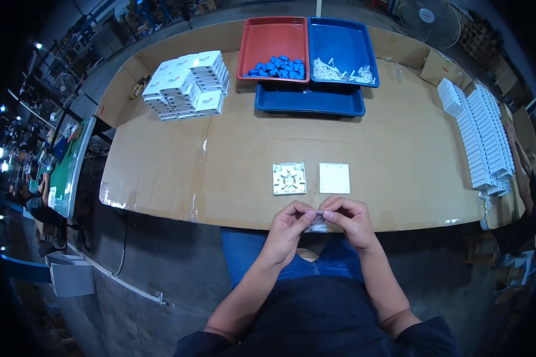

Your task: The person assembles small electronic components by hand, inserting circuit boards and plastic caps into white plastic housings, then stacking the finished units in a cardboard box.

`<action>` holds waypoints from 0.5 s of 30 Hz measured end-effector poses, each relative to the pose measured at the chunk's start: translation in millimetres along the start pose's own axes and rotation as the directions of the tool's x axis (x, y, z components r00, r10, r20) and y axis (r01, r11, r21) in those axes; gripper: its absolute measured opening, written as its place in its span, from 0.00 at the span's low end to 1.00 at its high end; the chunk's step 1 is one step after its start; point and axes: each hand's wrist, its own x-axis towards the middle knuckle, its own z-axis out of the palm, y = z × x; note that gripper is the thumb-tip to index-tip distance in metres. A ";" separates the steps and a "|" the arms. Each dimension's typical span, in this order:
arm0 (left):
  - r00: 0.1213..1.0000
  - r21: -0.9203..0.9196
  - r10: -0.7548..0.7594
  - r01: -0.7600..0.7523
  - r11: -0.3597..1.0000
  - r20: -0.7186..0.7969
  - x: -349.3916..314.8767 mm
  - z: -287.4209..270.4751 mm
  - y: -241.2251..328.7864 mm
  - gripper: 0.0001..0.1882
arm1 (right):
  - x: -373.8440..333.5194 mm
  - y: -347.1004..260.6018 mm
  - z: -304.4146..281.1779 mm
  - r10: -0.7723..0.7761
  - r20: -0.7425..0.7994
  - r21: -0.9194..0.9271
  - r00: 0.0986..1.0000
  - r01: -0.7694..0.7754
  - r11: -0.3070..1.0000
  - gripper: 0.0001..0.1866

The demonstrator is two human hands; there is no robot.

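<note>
Take the white base (289, 179) with the molded recesses as the reference for all positions. Left of it, tan cardboard covering the work table (161, 172) extends to the table's left edge; on the near side, a shorter strip runs to the front edge. Right of the base, a narrow gap separates it from the flat white plate (334, 178). Beyond the base, the cardboard reaches the lower blue tray (309, 100); beyond and to its left stands the stack of white boxes (178, 83). Your fingers cover the upper part of the clear packet (319, 225), and its pale contents are too small to identify. The lower tray is partly hidden under the red tray (274, 41) and the upper blue tray (342, 44). The packet is nearer to you than the base and slightly right of it, at the table's front edge. Your left hand (289, 229) and right hand (350, 223) pinch its top between thumbs and forefingers. Its upper edge runs left to right and its body points toward you; you cannot confirm its long axis.
</note>
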 end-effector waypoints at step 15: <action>0.959 -0.152 -0.195 0.166 0.974 -0.203 -9.0 -1.9 -0.7 0.17 | 4.6 15.3 -1.8 0.069 -0.031 -0.020 0.997 -0.069 0.997 0.04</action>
